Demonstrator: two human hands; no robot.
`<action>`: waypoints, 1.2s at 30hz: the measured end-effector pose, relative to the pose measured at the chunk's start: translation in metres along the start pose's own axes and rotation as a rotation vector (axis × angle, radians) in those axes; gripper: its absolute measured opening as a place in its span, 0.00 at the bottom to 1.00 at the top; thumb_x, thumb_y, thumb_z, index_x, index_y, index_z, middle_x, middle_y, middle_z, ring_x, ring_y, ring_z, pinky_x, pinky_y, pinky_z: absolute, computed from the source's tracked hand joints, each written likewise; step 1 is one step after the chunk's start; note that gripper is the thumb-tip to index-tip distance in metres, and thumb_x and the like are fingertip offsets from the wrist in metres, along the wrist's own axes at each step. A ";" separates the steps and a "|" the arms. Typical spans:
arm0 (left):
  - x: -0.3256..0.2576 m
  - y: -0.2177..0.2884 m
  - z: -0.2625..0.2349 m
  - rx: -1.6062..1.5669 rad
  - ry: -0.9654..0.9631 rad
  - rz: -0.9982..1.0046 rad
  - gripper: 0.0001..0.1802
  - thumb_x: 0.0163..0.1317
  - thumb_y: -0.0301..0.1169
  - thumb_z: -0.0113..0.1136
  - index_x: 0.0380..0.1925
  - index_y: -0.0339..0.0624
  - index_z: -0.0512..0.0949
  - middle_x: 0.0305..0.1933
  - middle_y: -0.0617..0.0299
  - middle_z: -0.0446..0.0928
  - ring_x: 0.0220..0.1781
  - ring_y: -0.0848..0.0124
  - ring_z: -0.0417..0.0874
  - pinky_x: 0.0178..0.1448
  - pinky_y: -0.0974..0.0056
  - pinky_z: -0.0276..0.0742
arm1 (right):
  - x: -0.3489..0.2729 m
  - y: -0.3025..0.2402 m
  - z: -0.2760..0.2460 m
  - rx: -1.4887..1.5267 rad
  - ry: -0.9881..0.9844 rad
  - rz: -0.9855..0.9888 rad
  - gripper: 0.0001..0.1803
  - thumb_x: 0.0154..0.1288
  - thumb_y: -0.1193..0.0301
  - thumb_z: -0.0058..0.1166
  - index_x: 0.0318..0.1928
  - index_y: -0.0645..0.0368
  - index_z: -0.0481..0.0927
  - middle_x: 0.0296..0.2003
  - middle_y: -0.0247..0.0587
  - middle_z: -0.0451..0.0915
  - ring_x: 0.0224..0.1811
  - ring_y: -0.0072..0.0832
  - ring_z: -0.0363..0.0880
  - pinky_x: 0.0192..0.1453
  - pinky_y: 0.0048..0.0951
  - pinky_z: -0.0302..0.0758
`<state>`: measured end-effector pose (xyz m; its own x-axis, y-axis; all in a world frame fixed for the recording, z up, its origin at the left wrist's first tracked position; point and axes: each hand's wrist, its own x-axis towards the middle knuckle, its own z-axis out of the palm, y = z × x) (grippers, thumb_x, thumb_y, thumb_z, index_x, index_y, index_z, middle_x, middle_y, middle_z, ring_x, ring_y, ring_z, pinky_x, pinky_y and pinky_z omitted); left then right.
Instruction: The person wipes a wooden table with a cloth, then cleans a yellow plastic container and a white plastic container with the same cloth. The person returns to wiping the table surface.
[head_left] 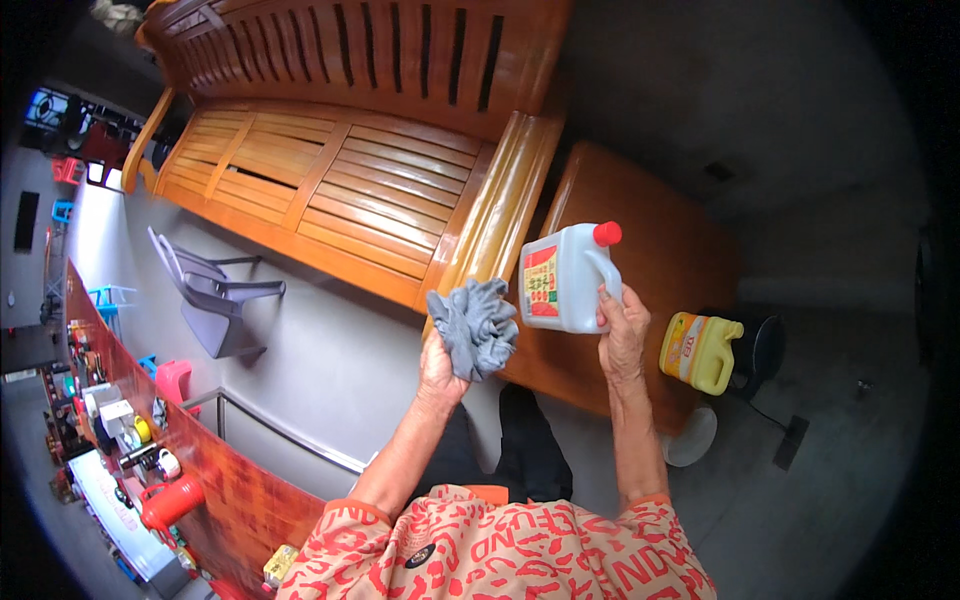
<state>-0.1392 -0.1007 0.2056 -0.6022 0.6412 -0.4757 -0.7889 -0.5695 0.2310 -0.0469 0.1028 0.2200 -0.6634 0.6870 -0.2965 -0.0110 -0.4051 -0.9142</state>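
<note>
The left hand (440, 368) has its grip closed around a bunched gray cloth (473, 330), at the near end of the armrest (500, 215) of the wooden sofa (385, 190). Right of the sofa, the right hand's (625, 335) grip is wrapped around the handle (606, 268) of a white jug (570, 285) with a red cap (607, 234), over a brown surface (625, 200); whether they touch cannot be told. A yellow jug (695, 350) is farther right of the sofa. A gray chair (215, 310) stands before the sofa.
</note>
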 end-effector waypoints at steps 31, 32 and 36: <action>0.022 0.026 -0.071 1.304 0.031 0.783 0.41 0.50 0.36 0.62 0.65 0.42 0.59 0.62 0.42 0.58 0.59 0.47 0.60 0.68 0.52 0.54 | -0.098 0.085 0.121 -0.767 -0.084 -0.287 0.13 0.72 0.65 0.42 0.33 0.60 0.70 0.13 0.36 0.69 0.20 0.37 0.69 0.31 0.39 0.65; 0.028 0.034 -0.066 1.447 0.051 0.742 0.38 0.48 0.38 0.64 0.61 0.41 0.65 0.61 0.47 0.59 0.56 0.50 0.62 0.66 0.53 0.56 | -0.098 0.085 0.120 -0.771 -0.102 -0.290 0.13 0.72 0.65 0.42 0.33 0.59 0.70 0.13 0.36 0.68 0.21 0.38 0.69 0.32 0.40 0.65; 0.061 0.055 -0.055 1.316 -0.119 0.687 0.25 0.56 0.39 0.61 0.53 0.40 0.75 0.61 0.52 0.67 0.60 0.54 0.63 0.66 0.54 0.56 | -0.101 0.086 0.121 -0.826 -0.070 -0.284 0.13 0.72 0.64 0.43 0.33 0.59 0.70 0.16 0.39 0.70 0.23 0.40 0.69 0.33 0.40 0.65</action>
<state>-0.2124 -0.1215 0.1426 -0.8483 0.5207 0.0965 0.1427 0.0493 0.9885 -0.0712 -0.0748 0.2047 -0.7623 0.6463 -0.0347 0.3450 0.3605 -0.8666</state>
